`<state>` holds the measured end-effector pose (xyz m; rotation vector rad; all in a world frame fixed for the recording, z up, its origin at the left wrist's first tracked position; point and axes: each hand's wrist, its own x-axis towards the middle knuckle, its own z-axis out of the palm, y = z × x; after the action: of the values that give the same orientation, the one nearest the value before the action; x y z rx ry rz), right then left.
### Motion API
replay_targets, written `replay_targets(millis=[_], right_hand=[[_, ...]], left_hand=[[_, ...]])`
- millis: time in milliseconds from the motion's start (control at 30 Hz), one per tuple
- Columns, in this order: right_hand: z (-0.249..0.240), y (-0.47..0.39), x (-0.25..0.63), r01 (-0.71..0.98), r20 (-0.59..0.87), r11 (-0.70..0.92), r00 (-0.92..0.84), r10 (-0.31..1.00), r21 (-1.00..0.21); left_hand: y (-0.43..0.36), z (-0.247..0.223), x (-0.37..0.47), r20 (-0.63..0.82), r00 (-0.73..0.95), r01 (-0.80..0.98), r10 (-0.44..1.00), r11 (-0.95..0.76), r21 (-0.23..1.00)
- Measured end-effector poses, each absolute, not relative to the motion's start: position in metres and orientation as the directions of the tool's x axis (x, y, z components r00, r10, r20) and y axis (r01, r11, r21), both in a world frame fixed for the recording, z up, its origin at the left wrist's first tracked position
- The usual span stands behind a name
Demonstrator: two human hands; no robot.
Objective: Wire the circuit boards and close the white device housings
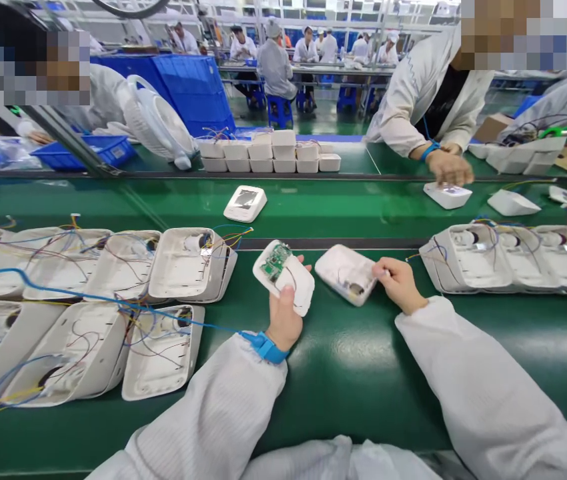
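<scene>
My left hand is closed around a white housing panel with a green circuit board showing at its upper end. A blue wrist strap with a cord sits on that wrist. To its right, my right hand pinches the edge of a white plastic housing shell, hollow side up, with a dark round part inside its near corner. The two pieces are apart, both over the green work surface.
Open white shells with loose wires fill the left side; a similar row stands at right. A white device with a screen lies on the green belt. Across it, a co-worker's hand touches another unit. A white fan stands beyond.
</scene>
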<state>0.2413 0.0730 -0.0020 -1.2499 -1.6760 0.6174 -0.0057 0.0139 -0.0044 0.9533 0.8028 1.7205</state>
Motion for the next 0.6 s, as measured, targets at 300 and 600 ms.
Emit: replay_targets(millis=[300,600], right_hand=[[0.016,0.019,0.258,0.320,0.068,0.178,-0.328,0.942,-0.930],[0.036,-0.002,0.300,0.193,0.002,0.147,-0.601,0.799,-0.970]], left_hand=[[-0.025,0.006,0.017,0.089,0.166,-0.549,0.982,0.017,0.836],[-0.032,0.000,0.018,0.007,0.325,-0.566,0.946,0.188,0.802]])
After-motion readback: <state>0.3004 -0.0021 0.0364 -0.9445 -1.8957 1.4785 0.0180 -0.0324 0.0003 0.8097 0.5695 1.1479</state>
